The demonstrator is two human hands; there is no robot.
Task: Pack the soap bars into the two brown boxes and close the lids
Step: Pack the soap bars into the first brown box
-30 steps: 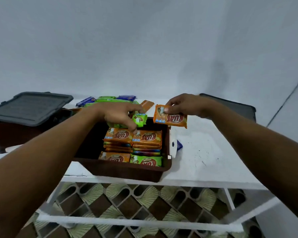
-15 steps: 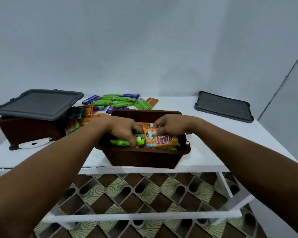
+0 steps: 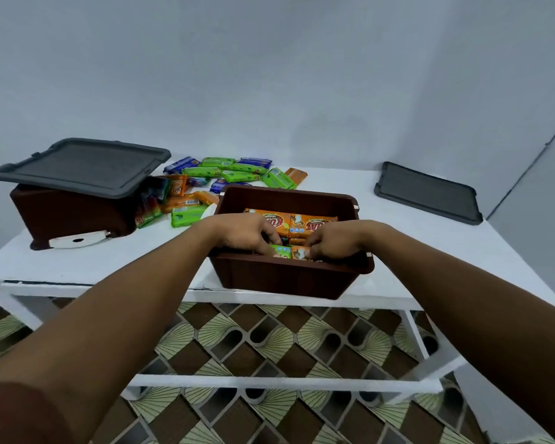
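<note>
An open brown box (image 3: 289,277) stands at the table's near edge, with orange soap bars (image 3: 305,223) stacked inside. My left hand (image 3: 244,233) presses a green soap bar (image 3: 282,251) down against the box's near wall. My right hand (image 3: 334,240) holds an orange soap bar (image 3: 300,252) right beside the green one. A second brown box (image 3: 68,216) sits at the left with a grey lid (image 3: 80,166) lying askew on top. Loose green, blue and orange soap bars (image 3: 234,173) lie behind and between the boxes.
A second grey lid (image 3: 428,192) lies flat at the table's (image 3: 414,251) far right. A white round handle piece (image 3: 76,241) shows at the left box's base. Patterned floor tiles (image 3: 269,341) show under the white table frame.
Both hands came down from above the box into its near side with their bars. The camera view has pulled back, and the box looks further away.
</note>
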